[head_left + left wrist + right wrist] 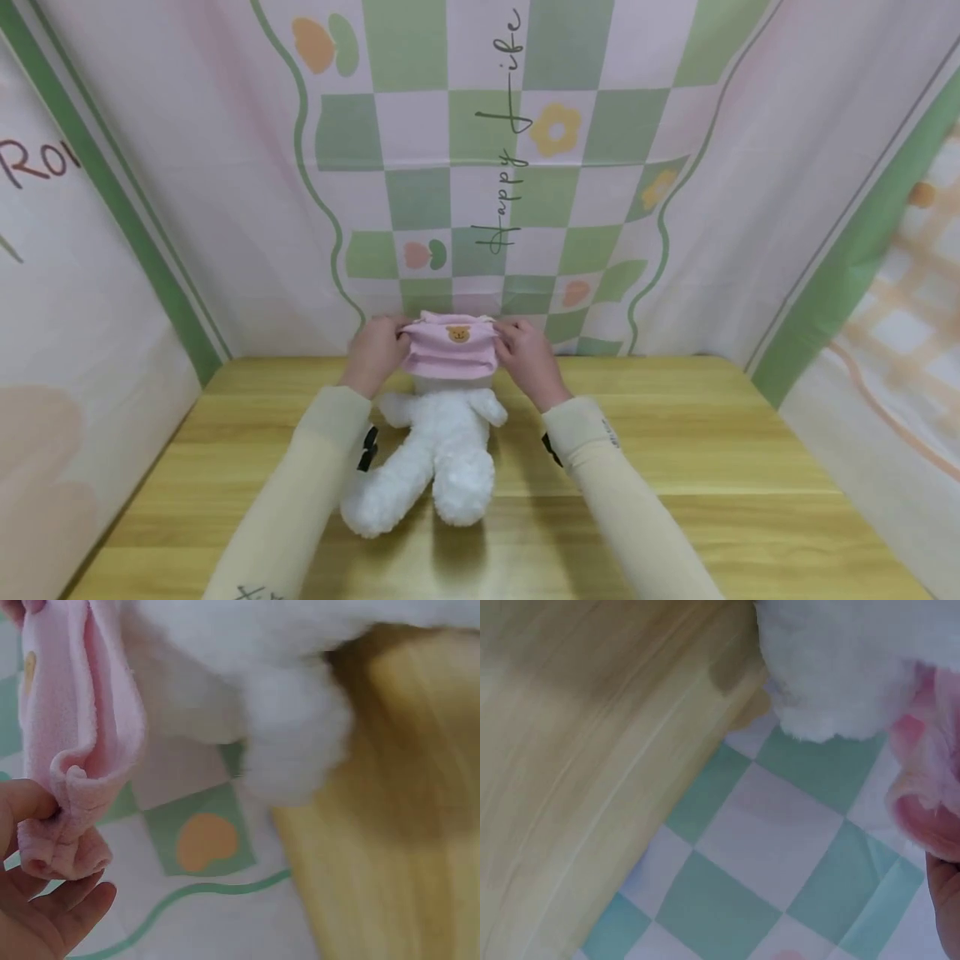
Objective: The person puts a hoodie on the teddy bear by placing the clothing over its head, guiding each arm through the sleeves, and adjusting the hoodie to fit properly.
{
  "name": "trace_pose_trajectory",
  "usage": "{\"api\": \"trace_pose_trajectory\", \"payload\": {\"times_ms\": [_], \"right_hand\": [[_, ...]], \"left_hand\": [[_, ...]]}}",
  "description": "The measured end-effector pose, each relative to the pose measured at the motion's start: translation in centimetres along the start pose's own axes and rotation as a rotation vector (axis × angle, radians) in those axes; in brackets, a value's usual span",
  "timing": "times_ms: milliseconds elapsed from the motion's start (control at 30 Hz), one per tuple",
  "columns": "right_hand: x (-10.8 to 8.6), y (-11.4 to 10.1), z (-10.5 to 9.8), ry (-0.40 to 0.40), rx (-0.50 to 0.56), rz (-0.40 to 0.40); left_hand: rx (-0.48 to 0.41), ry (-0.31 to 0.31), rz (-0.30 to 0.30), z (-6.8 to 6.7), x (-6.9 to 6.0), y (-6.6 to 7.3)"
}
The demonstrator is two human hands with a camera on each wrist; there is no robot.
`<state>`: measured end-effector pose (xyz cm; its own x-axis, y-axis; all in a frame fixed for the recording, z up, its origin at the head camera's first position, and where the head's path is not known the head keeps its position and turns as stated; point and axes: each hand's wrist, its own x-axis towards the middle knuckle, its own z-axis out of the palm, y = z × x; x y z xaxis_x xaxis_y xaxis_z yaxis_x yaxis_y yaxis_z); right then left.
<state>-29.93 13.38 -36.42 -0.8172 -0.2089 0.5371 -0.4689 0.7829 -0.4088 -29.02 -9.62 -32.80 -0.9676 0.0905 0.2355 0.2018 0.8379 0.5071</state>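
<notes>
Backdrop point(412, 196): hanging cloth, green and white checks, lettered "Happy Life", with printed tulips and yellow flowers. Left panel point(67, 275): white cloth, dark lettering, green stripe. Right panel point(900, 333): white cloth, green stripe, orange gingham print. Tabletop point(750, 467): wood-grained, yellowish, its far edge by the backdrop.

Plush point(450, 433): one, white, fluffy; on the tabletop, legs towards the person and slightly apart, short arms out to the sides. Head end hidden by the garment.

Garment point(450, 360): one, pink, soft fabric, bearing a brown bear patch point(458, 334). Located at the plush's head end, near the far edge, stretched between both hands. Whether it is around the head or only in front of it cannot be told.

Left hand point(377, 354): at the garment's left edge; thumb and fingers pinching a folded pink end, the remaining fingers extended below it in the left wrist view.

Right hand point(531, 358): at the opposite edge, fingers pinching the fabric; only partly visible in the right wrist view.

Sleeves point(292, 492): two, cream, with dark print. Straps point(368, 448): black, one beneath each cuff.
</notes>
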Motion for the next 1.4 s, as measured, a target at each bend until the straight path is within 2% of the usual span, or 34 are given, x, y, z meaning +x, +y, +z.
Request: {"api": "trace_pose_trajectory", "payload": {"times_ms": [133, 200, 333, 400, 433, 533, 667, 767, 833, 1100, 1400], "right_hand": [[-0.2, -0.3, 0.7, -0.113, -0.025, 0.021], [-0.5, -0.4, 0.9, -0.191, -0.020, 0.063], [-1.1, -0.7, 1.2, -0.309, -0.041, 0.147], [-1.3, -0.8, 1.4, -0.304, -0.074, 0.125], [-1.4, -0.9, 1.6, -0.281, -0.092, 0.088], [-1.7, -1.0, 2.1, -0.239, -0.093, -0.085], [-2.3, -0.9, 2.4, -0.293, 0.007, -0.226], [-2.7, -0.9, 2.3, -0.332, 0.059, -0.205], [-3.0, -0.8, 2.2, -0.336, 0.065, -0.184], [-3.8, 0.4, 1.7, -0.295, 0.058, -0.185], [-4.7, 1.7, -0.1, -0.351, 0.062, -0.123]], "left_hand": [[-0.009, -0.046, 0.002, 0.7, -0.8, -1.5], [-0.001, -0.065, 0.007, 1.4, -1.3, -2.2], [0.066, -0.031, 0.032, 2.6, -2.1, -3.0], [0.076, -0.002, 0.040, 3.0, -2.4, -3.4], [0.069, 0.007, 0.032, 3.2, -2.6, -3.5], [0.047, 0.005, -0.018, 3.5, -3.0, -3.9], [0.000, -0.113, -0.106, 4.1, -3.7, -4.4], [-0.045, -0.207, -0.141, 4.7, -4.1, -4.7], [-0.068, -0.226, -0.142, 5.0, -4.2, -4.7], [-0.101, -0.220, -0.097, 5.4, -4.5, -4.4], [-0.122, -0.230, -0.040, 5.6, -5.0, -3.3]]}}
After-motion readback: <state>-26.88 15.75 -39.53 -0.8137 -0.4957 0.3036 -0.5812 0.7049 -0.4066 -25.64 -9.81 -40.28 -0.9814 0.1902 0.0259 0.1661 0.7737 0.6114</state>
